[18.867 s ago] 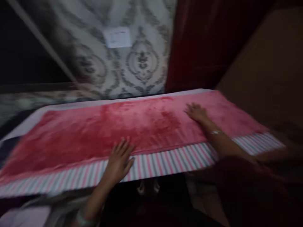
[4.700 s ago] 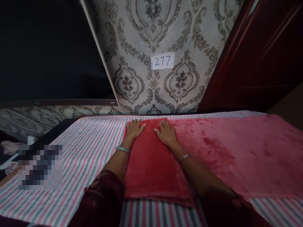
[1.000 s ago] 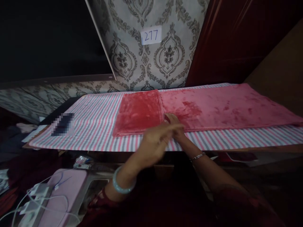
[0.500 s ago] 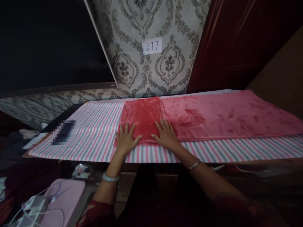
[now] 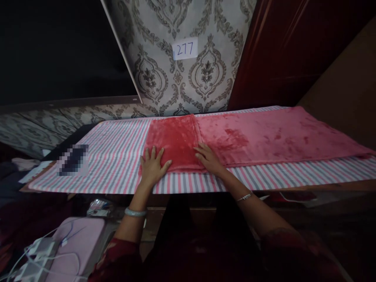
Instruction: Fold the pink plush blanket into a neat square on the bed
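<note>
A long pink-red plush blanket [image 5: 273,135] lies lengthwise on a striped cloth, its left end folded over into a darker red square panel [image 5: 173,137]. My left hand [image 5: 152,167] rests flat on the near left corner of that panel, fingers spread and thumb out to the right. On its right edge lies my right hand [image 5: 208,158], palm down, fingers stretched out and closer together, by the seam where the folded panel meets the lighter length. Neither hand grips the fabric.
The striped cloth [image 5: 114,152] covers the table. A dark screen [image 5: 64,51] stands back left and a dark red panel [image 5: 276,51] back right. A paper marked 277 [image 5: 185,48] is on the wall. Cables and a power strip [image 5: 38,258] lie lower left, by a pink surface [image 5: 88,235].
My right hand has slid slightly right to the panel's folded edge, its fingers now turned more to the left. My left hand stays flat on the panel. The view has shifted a little.
</note>
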Available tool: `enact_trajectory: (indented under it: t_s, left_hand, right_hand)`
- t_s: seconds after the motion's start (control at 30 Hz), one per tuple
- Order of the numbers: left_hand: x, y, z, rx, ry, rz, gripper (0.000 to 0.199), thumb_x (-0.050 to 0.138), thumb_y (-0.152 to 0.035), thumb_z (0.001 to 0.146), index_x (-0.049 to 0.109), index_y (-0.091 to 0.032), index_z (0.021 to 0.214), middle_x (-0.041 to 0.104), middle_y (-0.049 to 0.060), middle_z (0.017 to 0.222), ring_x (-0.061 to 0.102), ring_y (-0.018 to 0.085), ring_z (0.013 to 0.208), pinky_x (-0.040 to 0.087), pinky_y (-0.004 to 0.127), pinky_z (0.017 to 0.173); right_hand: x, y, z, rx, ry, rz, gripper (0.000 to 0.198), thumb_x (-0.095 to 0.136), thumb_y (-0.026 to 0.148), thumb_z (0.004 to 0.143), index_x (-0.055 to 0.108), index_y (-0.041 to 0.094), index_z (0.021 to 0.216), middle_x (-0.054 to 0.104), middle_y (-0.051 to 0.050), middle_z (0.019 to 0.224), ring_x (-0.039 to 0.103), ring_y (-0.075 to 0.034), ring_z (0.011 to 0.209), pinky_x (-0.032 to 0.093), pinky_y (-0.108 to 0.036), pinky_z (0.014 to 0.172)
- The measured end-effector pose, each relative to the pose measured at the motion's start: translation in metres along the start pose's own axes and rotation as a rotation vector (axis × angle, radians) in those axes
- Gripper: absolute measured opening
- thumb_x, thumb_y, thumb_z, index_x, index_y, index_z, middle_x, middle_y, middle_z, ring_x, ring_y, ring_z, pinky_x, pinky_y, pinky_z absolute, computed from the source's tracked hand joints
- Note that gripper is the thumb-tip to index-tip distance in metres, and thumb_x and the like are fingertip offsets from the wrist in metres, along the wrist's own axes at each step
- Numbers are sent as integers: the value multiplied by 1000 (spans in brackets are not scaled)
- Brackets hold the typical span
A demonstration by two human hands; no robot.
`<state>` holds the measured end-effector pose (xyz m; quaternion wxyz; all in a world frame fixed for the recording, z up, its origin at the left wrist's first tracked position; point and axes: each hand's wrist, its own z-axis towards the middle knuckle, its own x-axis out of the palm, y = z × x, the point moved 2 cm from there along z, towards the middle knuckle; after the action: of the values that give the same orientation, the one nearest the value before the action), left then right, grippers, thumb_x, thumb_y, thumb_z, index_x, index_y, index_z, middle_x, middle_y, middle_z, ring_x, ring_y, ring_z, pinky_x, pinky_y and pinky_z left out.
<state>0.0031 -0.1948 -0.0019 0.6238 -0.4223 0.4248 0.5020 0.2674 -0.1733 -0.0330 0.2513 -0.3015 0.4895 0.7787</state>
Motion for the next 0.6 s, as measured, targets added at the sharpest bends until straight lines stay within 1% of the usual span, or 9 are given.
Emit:
enact_trajectory:
  t_s: [0.07,0.13,0.2,0.23,0.3,0.43,0.53,0.6]
  left_hand:
    - [0,-4,-5,132,-116,-52,64,55,-58,95,56,-19,145,43,19,160,31,44,150,23,71,119]
    - [1,-13,-8,312,-179,-140,57,56,-54,95,61,-18,139,50,18,154,38,38,147,29,63,121]
    - [4,-27,-10,463,-164,-233,49,57,-47,97,63,-18,135,56,17,148,46,33,141,38,54,117]
    - [5,-34,-9,509,-141,-266,46,57,-44,97,63,-18,134,59,16,144,50,32,137,42,52,114]
    - [7,-49,-6,548,-89,-290,43,59,-39,96,63,-18,133,63,15,138,54,31,130,46,52,109]
    - [5,-72,0,540,-27,-246,42,63,-37,94,65,-18,132,64,16,134,55,33,124,48,53,102]
    - [2,-82,3,537,3,-220,40,65,-36,93,67,-19,129,65,15,133,56,32,119,48,52,99]
    - [0,-85,4,530,9,-241,33,61,-33,95,69,-20,125,67,13,130,57,31,116,48,50,98]
  right_hand:
    - [-16,-7,-14,-15,-111,58,43,50,36,97,68,20,132,66,-13,135,58,-29,128,44,-49,108]
    - [-28,-9,-29,0,-175,66,41,54,30,93,69,20,130,74,-11,114,66,-26,105,51,-43,96]
    - [-34,-7,-41,21,-157,55,44,56,23,89,67,19,132,74,-7,96,66,-23,89,52,-38,86]
    - [-35,-5,-45,25,-132,49,47,56,19,88,66,19,134,73,-5,91,64,-22,84,51,-36,84]
    - [-36,0,-47,27,-84,44,53,56,15,86,63,19,138,72,-4,88,62,-20,82,50,-35,83]
    - [-32,6,-41,22,-19,26,63,57,12,84,55,18,147,71,-4,92,60,-19,82,48,-34,84]
    - [-30,6,-38,37,18,6,66,60,14,84,52,20,150,71,-4,96,59,-19,83,47,-34,83]
    - [-28,5,-38,41,26,6,68,62,16,83,51,22,151,71,-4,97,59,-19,85,48,-33,83]
